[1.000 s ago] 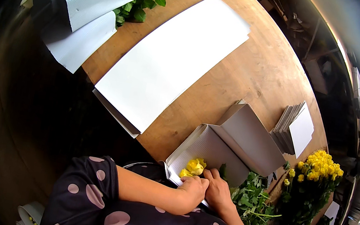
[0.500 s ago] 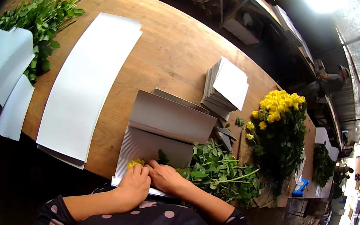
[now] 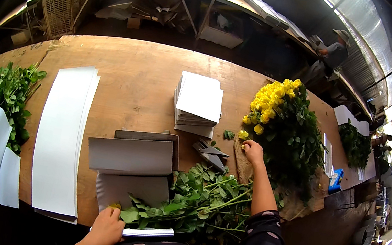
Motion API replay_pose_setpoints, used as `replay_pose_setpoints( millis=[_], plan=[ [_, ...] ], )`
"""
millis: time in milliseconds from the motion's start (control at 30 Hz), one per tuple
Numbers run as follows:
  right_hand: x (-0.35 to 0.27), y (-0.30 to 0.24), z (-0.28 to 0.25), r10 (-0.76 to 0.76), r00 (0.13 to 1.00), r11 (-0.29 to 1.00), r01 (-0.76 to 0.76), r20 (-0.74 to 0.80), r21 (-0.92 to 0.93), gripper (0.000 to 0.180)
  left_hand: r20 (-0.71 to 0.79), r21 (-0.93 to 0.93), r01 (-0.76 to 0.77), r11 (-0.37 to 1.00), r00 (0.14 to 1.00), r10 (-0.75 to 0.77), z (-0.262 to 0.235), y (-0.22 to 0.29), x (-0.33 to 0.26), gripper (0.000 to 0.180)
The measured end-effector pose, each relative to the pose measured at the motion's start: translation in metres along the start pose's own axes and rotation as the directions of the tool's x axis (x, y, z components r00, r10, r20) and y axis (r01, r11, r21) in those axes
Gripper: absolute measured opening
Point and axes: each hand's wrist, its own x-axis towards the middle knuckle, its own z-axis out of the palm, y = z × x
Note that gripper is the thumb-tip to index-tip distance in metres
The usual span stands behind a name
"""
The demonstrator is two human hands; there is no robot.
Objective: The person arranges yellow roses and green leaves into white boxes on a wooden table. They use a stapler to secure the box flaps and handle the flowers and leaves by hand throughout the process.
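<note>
My left hand (image 3: 107,227) is closed at the near edge of a corrugated cardboard wrap (image 3: 132,192), on a yellow rose (image 3: 115,205) whose petals peek out above the fingers. Green leaves lie beside it, and a white rolled edge (image 3: 149,232) runs to its right. My right hand (image 3: 253,153) reaches across the table, fingers pinched just below a single yellow rose (image 3: 243,134). That bloom sits at the near left fringe of a big pile of yellow roses (image 3: 274,102). The stem between my fingers is hidden.
Leafy stems (image 3: 204,196) spread between my arms. Beyond them are a grey stapler-like tool (image 3: 210,155) and stacked white cards (image 3: 199,97). Long white sheets (image 3: 60,141) and more foliage (image 3: 9,91) lie left. A person (image 3: 334,52) stands far right.
My right hand has left the cardboard wrap and moved right to the rose pile. The left hand remains at the wrap. The view has turned, showing more of the back shelf.
</note>
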Motion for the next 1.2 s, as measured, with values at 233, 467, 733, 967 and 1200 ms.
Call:
replay_pose_setpoints(
  millis=[233,467,733,967,1200],
  plan=[
    [0.065,0.06,-0.001,0.315,0.941,0.938,-0.328,-0.119,-0.113,0.028,0.116,-0.019,0.037,0.999,0.993,-0.035,-0.004,-0.003,0.003,0.035],
    [0.096,0.111,0.039,0.31,0.947,0.894,-0.32,-0.083,-0.314,0.031,0.272,-0.023,0.026,0.999,0.962,-0.019,-0.017,-0.002,0.012,0.04],
    [0.076,0.118,-0.006,0.026,0.829,0.982,0.082,-0.558,0.168,0.03,0.326,-0.063,0.153,0.986,0.937,-0.124,-0.017,0.003,0.017,0.037],
    [0.057,0.004,-0.151,-0.017,0.516,0.987,-0.129,-0.856,-0.098,0.024,0.372,-0.125,0.223,0.967,0.914,-0.162,-0.038,0.014,0.028,0.036],
    [0.199,0.04,-0.095,0.328,0.897,0.924,-0.369,-0.295,-0.096,0.039,0.387,-0.11,0.238,0.965,0.904,-0.179,-0.041,0.014,0.03,0.033]
  ],
)
